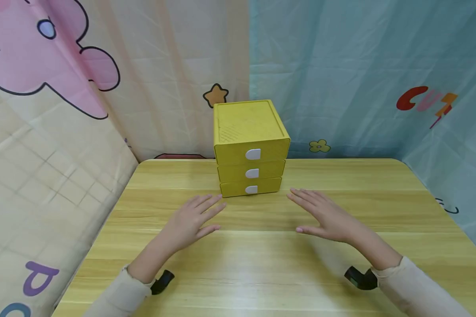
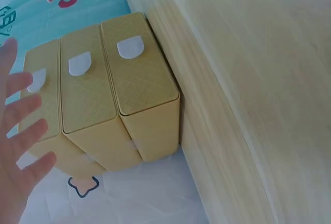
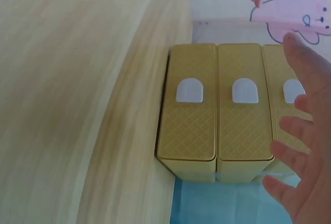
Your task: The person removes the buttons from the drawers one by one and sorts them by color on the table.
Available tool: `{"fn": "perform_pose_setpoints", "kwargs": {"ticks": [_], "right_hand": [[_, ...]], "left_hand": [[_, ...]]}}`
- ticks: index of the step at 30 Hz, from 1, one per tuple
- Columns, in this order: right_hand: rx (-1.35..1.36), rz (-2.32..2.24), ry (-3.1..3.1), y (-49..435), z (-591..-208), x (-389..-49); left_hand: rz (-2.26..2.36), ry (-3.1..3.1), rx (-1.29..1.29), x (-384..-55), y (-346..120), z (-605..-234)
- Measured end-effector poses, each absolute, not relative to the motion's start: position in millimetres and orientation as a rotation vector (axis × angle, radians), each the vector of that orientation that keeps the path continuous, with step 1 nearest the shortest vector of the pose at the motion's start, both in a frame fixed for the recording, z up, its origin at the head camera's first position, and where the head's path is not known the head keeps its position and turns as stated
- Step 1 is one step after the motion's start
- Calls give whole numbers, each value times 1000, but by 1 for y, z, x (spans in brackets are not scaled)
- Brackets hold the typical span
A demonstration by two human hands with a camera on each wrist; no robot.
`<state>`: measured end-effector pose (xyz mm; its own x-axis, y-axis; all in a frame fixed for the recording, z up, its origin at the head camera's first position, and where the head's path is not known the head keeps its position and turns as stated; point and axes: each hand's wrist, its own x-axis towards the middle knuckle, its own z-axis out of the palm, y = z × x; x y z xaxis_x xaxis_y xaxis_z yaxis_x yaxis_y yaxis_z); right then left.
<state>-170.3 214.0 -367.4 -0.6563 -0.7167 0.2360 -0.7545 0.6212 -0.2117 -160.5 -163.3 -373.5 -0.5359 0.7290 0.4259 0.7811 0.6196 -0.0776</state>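
Observation:
A yellow box of three stacked drawers (image 1: 251,149), each with a white tab handle, stands toward the back of the table. All its drawers look closed. My left hand (image 1: 189,221) hovers in front of the box's left side, its fingers spread and straight, holding nothing. On the other side, my right hand (image 1: 327,216) is held out over the table with straight fingers, also without anything in it. In the left wrist view the drawer fronts (image 2: 142,81) appear sideways past the fingers. The right wrist view shows the same drawers (image 3: 189,128), partly covered by the hand.
The wooden table (image 1: 250,273) has its far edge just behind the box. Patterned curtains (image 1: 341,79) hang close behind and at both sides. A dark camera mount sits at each wrist, the left one (image 1: 162,282) and the right one (image 1: 361,279).

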Motion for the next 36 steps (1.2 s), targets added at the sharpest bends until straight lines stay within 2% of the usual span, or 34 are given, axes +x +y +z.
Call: {"fn": "perform_pose_setpoints", "kwargs": {"ticks": [7,17,24,32,36], "right_hand": [[1016,1009,-2806,195,-357,-180],[792,1802,-2445,158,-350,-206],[704,1975,-2279,138,-348,-228],[577,2010,-2202,123,-347,-243],[533,2055,-2154,115,-348,-248]], "left_hand": [[-443,-2343,-1023,-172,-161,-367],[-1074,-2423,-628,-194,-150,-349],[-1493,-2282,-485,-218,-140,-330],[-1758,-2343,-240,-247,-132,-317],[-1943,-2330,-217,-258,-128,-314]]}}
